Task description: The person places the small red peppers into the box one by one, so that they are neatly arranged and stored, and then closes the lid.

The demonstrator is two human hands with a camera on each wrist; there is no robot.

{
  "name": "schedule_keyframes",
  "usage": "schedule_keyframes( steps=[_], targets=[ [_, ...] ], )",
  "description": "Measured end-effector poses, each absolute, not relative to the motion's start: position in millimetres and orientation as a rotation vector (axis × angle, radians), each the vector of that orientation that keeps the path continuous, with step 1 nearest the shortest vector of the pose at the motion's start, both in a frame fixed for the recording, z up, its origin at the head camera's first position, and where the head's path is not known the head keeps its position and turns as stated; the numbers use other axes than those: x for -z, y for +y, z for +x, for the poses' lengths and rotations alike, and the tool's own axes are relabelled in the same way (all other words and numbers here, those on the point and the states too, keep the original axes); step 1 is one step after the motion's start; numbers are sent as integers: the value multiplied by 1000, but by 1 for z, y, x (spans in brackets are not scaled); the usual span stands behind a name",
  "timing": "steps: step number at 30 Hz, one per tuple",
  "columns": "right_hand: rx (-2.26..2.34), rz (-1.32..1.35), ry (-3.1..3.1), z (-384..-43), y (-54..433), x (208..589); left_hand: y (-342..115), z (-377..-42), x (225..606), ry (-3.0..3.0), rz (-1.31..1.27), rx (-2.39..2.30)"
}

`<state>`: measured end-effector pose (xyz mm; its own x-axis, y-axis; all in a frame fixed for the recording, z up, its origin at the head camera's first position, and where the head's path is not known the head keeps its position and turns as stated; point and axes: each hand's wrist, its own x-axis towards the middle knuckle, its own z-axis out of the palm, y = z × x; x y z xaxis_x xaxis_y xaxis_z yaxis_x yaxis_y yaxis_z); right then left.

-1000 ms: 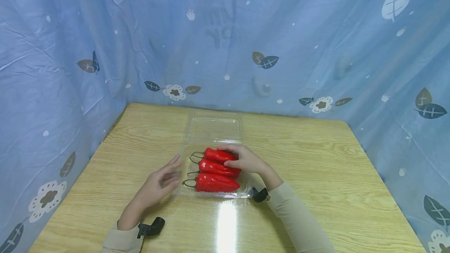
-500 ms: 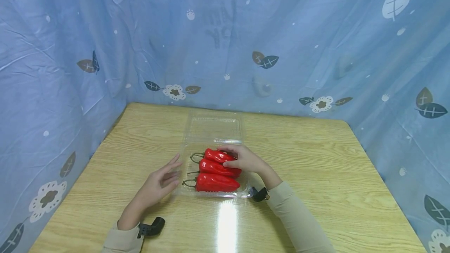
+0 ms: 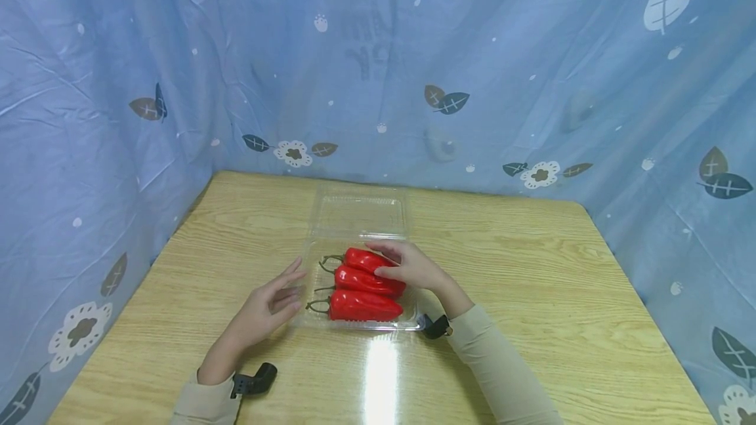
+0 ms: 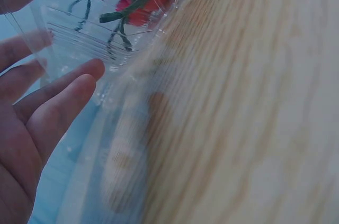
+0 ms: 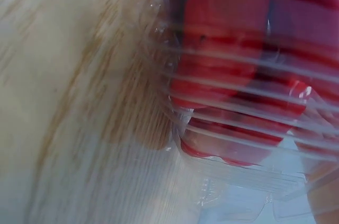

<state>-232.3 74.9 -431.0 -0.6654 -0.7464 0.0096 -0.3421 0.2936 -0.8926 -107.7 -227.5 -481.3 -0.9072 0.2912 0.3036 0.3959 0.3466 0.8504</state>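
Observation:
Red peppers with green stems lie side by side, stems to the left, in a clear plastic clamshell box (image 3: pixel 416 320). The near pepper (image 3: pixel 363 307) and the middle pepper (image 3: pixel 360 279) show most fully. My right hand (image 3: pixel 413 267) holds the right end of the far pepper (image 3: pixel 360 258), thumb on its near side and fingers over its far side, partly hiding it. In the right wrist view, red peppers (image 5: pixel 222 38) show through the ribbed box wall. My left hand (image 3: pixel 262 310) has its fingers spread at the box's left side, fingertips (image 4: pixel 92 69) right by the clear wall.
The box's clear lid (image 3: pixel 360 215) lies folded back on the far side. All of it sits on a wood-grain table (image 3: pixel 502 267), with a blue leaf-print curtain (image 3: pixel 378 71) behind and at both sides. Each wrist wears a small black camera (image 3: pixel 255 380).

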Motion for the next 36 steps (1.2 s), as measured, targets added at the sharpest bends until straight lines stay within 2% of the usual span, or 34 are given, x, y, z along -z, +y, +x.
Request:
schedule_keyframes(
  steps=[20, 31, 36],
  targets=[
    [1465, -987, 2204, -242, 95, 426, -227, -107, 480, -2502, -643, 1598],
    [1550, -885, 2215, -239, 109, 402, -228, -107, 481, -2494, -646, 1620],
    [1591, -807, 2251, -245, 117, 404, -228, -107, 482, -2509, -637, 1615]
  ],
)
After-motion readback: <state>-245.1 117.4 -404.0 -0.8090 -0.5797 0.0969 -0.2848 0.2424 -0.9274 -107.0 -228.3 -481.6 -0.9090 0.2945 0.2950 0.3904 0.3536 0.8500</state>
